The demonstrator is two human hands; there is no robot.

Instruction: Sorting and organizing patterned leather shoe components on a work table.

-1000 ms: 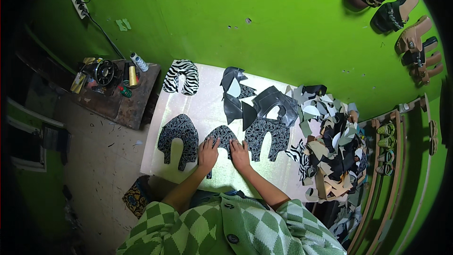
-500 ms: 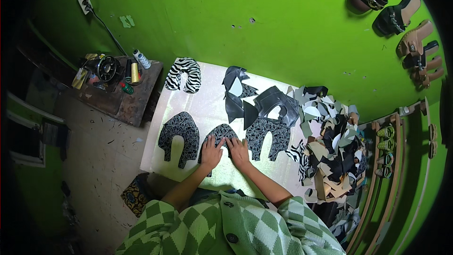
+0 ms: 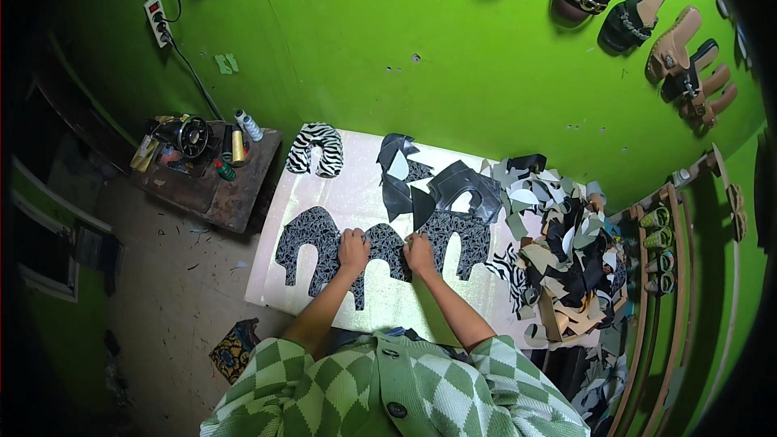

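Observation:
On the white table, several black-and-grey patterned U-shaped shoe-upper pieces lie in a row. The middle patterned piece (image 3: 386,243) is between my hands. My left hand (image 3: 354,250) has its fingers curled over its left side, and my right hand (image 3: 418,254) pinches its right edge. Another patterned piece (image 3: 312,225) lies flat to the left, its right part close to or beneath my left hand. To the right, a third patterned piece (image 3: 457,235) sits beside my right hand.
A zebra-striped stack (image 3: 316,150) lies at the table's far left corner. Black cut sheets (image 3: 461,190) are behind the row. Mixed scraps (image 3: 566,251) heap up at the right. A sewing machine (image 3: 193,137) and thread spools stand at left; sandals (image 3: 635,12) hang on the green wall.
My hands have gone from lying flat on the middle piece to gripping its two sides, farther apart. The whole view has tilted upward, showing more of the wall.

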